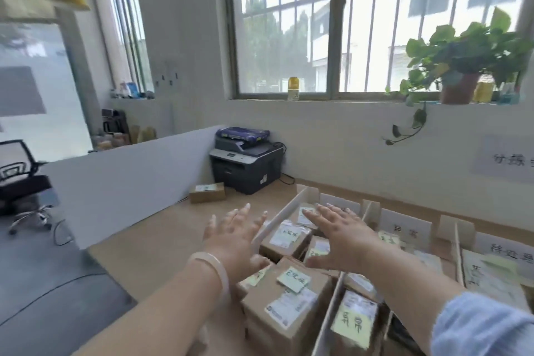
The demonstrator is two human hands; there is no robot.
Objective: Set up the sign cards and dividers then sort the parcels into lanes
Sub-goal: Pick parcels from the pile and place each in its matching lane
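Sorting seems nearly done; left hand (234,237) and right hand (338,240) hover empty, fingers spread, so next fetch the box (207,192) at eleven o'clock.

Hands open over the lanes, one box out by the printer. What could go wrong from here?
1. The lone parcel beside the printer lies outside every lane, so it may get missed.
2. The left hand hovers right by the thin divider. A reach across could tip it and blur two lanes.
3. Parcels in the near lane are piled up. The top parcel could slide if the right hand bumps it.
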